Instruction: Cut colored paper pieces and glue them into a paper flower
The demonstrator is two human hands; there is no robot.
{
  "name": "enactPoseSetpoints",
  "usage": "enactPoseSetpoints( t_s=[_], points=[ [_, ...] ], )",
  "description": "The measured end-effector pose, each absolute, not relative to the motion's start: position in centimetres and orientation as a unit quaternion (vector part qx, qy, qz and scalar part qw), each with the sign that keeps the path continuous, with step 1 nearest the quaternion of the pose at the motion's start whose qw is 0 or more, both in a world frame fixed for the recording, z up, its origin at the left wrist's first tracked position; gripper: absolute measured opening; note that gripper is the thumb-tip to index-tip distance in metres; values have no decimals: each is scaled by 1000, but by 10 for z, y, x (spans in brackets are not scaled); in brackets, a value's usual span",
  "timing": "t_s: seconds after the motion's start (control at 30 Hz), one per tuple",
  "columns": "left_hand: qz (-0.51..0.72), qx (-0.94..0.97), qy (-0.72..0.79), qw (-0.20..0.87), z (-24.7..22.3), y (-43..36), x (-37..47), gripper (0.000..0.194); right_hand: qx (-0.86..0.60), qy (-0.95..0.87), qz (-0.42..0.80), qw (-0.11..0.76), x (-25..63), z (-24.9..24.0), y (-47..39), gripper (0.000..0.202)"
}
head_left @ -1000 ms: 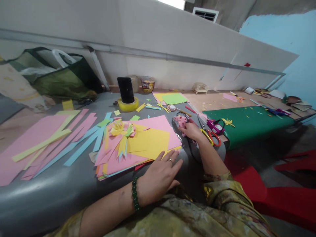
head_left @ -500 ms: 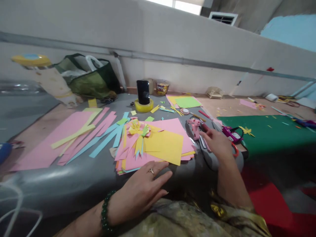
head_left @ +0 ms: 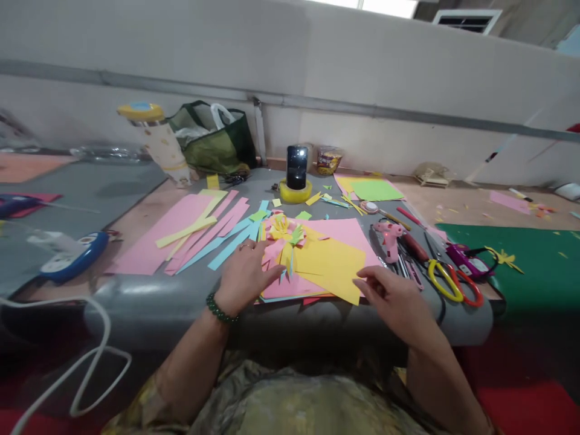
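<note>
My left hand (head_left: 247,272) is at the left side of the paper stack, its thumb and fingers apart beside a paper flower (head_left: 283,229) with yellow, pink and green petals. The flower lies on pink sheets (head_left: 348,229), next to a yellow sheet (head_left: 338,263). Near the yellow sheet's right corner is my right hand (head_left: 385,296), its fingers curled with the thumb close to them; whether it pinches anything is too small to tell. A pink glue gun (head_left: 388,238) stands behind the right hand.
Yellow-handled scissors (head_left: 446,281), red-handled scissors (head_left: 471,290) and a purple device (head_left: 469,260) lie at the right. Pink sheets and blue strips (head_left: 233,244) are at the left. A phone (head_left: 296,166) stands on a yellow tape roll (head_left: 295,192) behind. A blue power strip (head_left: 75,257) is far left.
My left hand has moved up to the flower's left side. My right hand has left the glue gun and come to the yellow sheet's edge. The view has turned left.
</note>
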State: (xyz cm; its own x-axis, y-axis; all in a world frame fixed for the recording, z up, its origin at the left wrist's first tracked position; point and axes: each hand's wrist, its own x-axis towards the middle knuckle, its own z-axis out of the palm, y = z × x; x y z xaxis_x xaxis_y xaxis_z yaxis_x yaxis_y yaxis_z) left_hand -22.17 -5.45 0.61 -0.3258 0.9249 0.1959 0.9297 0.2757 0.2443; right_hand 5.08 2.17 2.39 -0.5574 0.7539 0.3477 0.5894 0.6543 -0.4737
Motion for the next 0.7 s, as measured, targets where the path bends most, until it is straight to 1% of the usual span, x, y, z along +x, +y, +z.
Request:
enactPoseSetpoints(
  t_s=[0.03, 0.07, 0.17, 0.33, 0.53, 0.7],
  points=[
    [-146, -583, -799, -3, 5, -53, -221, 47, -378, -878, 153, 250, 45, 23, 23, 34],
    [-142, -586, -798, -12, 4, -52, -220, 47, -371, -886, 153, 231, 39, 23, 24, 33],
    [-162, -595, -787, -35, -2, -49, -217, 39, -359, -901, 151, 192, 28, 21, 26, 30],
    [-230, -649, -724, -53, -14, -37, -208, 22, -360, -903, 160, 172, 19, 16, 26, 28],
    [-245, -710, -657, -59, -21, -27, -196, 23, -355, -904, 176, 161, 23, 7, 27, 31],
    [-251, -746, -612, -75, -14, -34, -207, 23, -366, -896, 203, 146, 31, 1, 28, 27]
  ],
)
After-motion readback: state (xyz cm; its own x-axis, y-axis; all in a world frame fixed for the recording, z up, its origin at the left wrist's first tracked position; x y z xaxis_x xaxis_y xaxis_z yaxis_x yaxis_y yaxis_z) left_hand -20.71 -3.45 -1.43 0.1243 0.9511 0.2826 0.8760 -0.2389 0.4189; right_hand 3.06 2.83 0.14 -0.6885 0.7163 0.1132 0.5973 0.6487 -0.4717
